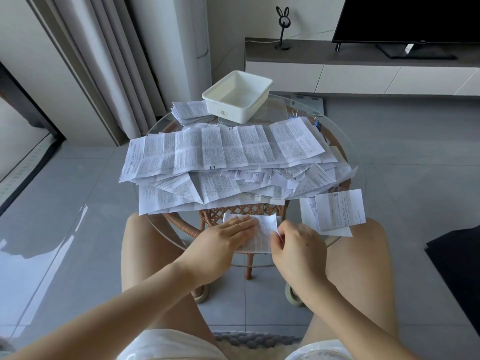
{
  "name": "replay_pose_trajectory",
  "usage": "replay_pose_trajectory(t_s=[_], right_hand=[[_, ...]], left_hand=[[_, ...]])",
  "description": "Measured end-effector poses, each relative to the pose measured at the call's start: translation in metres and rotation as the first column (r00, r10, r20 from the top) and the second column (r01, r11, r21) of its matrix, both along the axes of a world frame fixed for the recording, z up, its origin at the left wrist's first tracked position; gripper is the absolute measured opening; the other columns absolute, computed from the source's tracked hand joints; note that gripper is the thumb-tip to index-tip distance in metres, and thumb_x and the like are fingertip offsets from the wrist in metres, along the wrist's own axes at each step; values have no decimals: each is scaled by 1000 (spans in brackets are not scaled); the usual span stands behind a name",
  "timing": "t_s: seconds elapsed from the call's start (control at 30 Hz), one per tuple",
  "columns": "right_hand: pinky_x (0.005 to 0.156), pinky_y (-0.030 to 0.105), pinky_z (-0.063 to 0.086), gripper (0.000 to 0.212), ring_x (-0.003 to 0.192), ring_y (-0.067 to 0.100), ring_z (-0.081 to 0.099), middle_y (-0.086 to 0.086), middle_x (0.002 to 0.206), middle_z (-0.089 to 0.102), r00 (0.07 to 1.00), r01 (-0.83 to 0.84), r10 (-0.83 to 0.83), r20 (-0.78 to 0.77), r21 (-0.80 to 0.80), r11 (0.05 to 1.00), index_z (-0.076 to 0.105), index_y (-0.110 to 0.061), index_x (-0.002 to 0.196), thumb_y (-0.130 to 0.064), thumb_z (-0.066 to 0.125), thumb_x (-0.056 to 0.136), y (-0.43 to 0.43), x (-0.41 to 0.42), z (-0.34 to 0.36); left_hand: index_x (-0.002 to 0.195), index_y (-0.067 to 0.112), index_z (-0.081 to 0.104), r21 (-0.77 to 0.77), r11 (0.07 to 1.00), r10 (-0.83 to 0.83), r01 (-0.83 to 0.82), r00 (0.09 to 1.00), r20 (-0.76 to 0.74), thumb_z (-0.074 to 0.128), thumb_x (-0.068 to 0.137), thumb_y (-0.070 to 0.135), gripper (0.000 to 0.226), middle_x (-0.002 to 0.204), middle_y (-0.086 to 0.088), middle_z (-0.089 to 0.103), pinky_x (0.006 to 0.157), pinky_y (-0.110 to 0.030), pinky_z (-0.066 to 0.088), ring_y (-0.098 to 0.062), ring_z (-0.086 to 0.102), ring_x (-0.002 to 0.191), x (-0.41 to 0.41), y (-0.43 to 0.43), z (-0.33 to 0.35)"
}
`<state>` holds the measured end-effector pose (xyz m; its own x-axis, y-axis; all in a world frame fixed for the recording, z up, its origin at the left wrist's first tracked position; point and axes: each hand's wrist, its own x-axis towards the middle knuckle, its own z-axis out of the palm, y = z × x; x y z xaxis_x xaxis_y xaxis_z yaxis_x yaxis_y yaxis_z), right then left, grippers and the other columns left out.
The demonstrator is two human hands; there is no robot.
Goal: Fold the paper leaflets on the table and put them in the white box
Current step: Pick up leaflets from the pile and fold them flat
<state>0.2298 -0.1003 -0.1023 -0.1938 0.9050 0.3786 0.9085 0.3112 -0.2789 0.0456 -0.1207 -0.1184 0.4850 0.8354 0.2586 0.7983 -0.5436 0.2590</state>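
Observation:
A small printed leaflet (263, 233) lies at the near edge of the round glass table (348, 141). My left hand (223, 239) presses flat on its left part with straight fingers. My right hand (296, 242) pinches the leaflet's right edge, which is lifted and curled. A big heap of unfolded leaflets (223, 162) covers the middle of the table. The white box (237, 96) stands at the far side with nothing visible inside. A stack of folded leaflets (188, 111) lies just left of the box.
Two more leaflets (337, 210) hang over the table's right edge. A binder clip (294, 113) and a blue clip (317, 124) lie right of the box. My bare knees flank the table. A TV cabinet (363, 71) stands behind.

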Motion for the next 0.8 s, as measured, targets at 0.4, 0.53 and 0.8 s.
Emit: replay_pose_trajectory(t_s=[0.4, 0.53, 0.8], right_hand=[[44, 26, 31, 36, 40, 24, 46, 2, 43, 45, 999, 46, -46, 4, 38, 998, 47, -11, 52, -6, 82, 58, -3, -7, -3], [58, 37, 42, 29, 69, 32, 61, 9, 74, 63, 989, 145, -145, 21, 11, 989, 62, -9, 87, -30, 72, 70, -14, -19, -10], [63, 38, 42, 56, 79, 29, 56, 9, 100, 59, 995, 102, -103, 10, 80, 992, 49, -17, 136, -38, 41, 85, -24, -9, -18]], left_hand=[[134, 7, 53, -46, 995, 88, -86, 995, 53, 37, 97, 27, 45, 143, -4, 47, 116, -27, 23, -17, 40, 135, 11, -6, -4], [131, 12, 57, -56, 990, 136, -131, 986, 98, 39, 95, 28, 43, 141, 0, 50, 113, -34, 31, -16, 41, 134, 15, -6, -5], [135, 15, 54, -13, 996, 91, -90, 994, 63, 31, 99, 32, 46, 143, 0, 46, 114, -39, 23, -12, 34, 136, 4, -6, -5]])
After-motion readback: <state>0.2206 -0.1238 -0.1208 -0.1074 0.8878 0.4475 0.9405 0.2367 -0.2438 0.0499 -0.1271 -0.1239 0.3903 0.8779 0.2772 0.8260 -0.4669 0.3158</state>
